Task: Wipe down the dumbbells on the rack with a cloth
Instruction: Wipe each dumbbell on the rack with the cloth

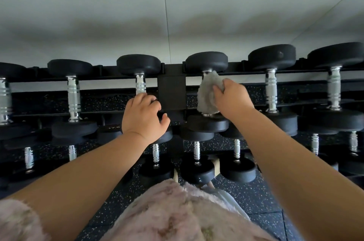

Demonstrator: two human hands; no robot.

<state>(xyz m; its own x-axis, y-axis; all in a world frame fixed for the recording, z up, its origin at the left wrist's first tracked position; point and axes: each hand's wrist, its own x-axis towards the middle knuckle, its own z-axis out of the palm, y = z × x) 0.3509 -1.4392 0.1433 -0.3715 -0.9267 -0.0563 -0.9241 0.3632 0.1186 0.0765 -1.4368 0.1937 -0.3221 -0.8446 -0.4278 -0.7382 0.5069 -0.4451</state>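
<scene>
1. Nearest: a lower tier of small black rubber-ended dumbbells stands below both forearms, untouched.
2. Left hand: fingers curled over the near end of a black dumbbell with ribbed chrome handle on the upper black steel rack; whether it grips or merely rests, I cannot tell.
3. Right hand: closed on a crumpled grey cloth, which is wrapped about the handle of the neighbouring black dumbbell.
4. That handle's long axis runs away from the person; judged, wiping strokes follow it, right hand nearest.
</scene>
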